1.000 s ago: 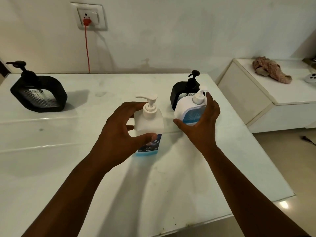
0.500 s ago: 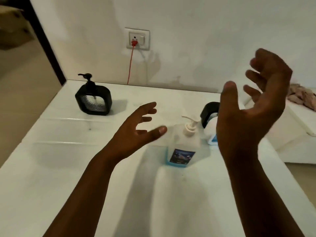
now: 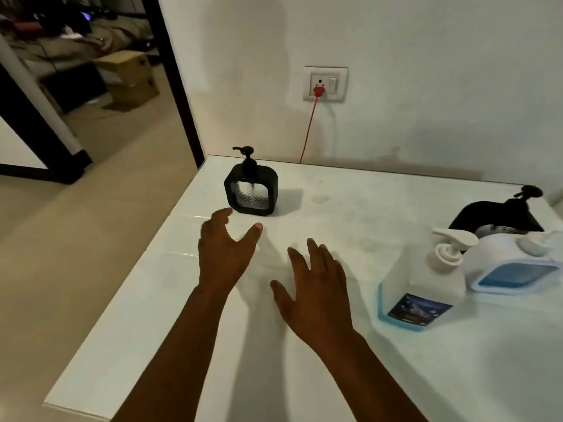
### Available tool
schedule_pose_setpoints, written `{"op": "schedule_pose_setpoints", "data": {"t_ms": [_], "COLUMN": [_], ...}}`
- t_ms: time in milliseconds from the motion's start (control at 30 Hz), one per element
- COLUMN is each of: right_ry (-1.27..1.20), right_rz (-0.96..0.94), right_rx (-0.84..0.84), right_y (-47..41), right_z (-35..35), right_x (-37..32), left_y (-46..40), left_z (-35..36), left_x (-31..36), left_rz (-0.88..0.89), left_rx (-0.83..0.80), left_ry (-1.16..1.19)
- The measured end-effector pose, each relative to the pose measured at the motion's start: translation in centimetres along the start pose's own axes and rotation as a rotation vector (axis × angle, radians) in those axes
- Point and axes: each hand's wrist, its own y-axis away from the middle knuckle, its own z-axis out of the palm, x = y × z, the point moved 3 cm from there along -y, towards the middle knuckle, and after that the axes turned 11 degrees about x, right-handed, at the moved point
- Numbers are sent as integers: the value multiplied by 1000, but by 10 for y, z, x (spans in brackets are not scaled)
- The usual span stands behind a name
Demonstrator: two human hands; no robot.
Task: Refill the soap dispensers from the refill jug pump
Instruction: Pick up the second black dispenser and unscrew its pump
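Observation:
A black square soap dispenser (image 3: pixel 251 193) with a clear patterned window stands near the counter's far left corner. My left hand (image 3: pixel 225 254) hovers just in front of it with fingers spread, holding nothing. My right hand (image 3: pixel 316 287) is beside it over the counter, fingers spread and empty. At the right stand a white pump bottle (image 3: pixel 426 284) with a blue base and dark label, a rounder white and blue pump bottle (image 3: pixel 511 269), and behind them a second black dispenser (image 3: pixel 499 217).
The white counter (image 3: pixel 350 208) ends at its left edge above a beige floor. A wall socket (image 3: pixel 325 84) holds a red plug and cord (image 3: pixel 307 132) running down behind the counter. A dark doorway (image 3: pixel 91 71) opens at the left onto boxes.
The view has swung left. Both hands let go of the white pump bottles, my right hand dropped from its raised position, and both now reach toward the left black dispenser.

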Motion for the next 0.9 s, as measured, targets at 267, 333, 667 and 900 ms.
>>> {"op": "schedule_pose_setpoints", "data": {"t_ms": [267, 333, 667, 900], "right_ry": [103, 112, 86, 81], "right_rz": [27, 31, 42, 28], "right_rx": [-92, -91, -65, -74], "right_y": [5, 5, 4, 4], "right_z": [20, 22, 28, 28], "right_x": [8, 7, 8, 10], "left_y": [-73, -92, -139, -147], "left_z": [7, 13, 42, 35], "left_x": [21, 32, 58, 53], "left_rz": [168, 151, 44, 233], "left_rx": [-75, -128, -474, -440], "left_ry": [-94, -37, -98, -235]}}
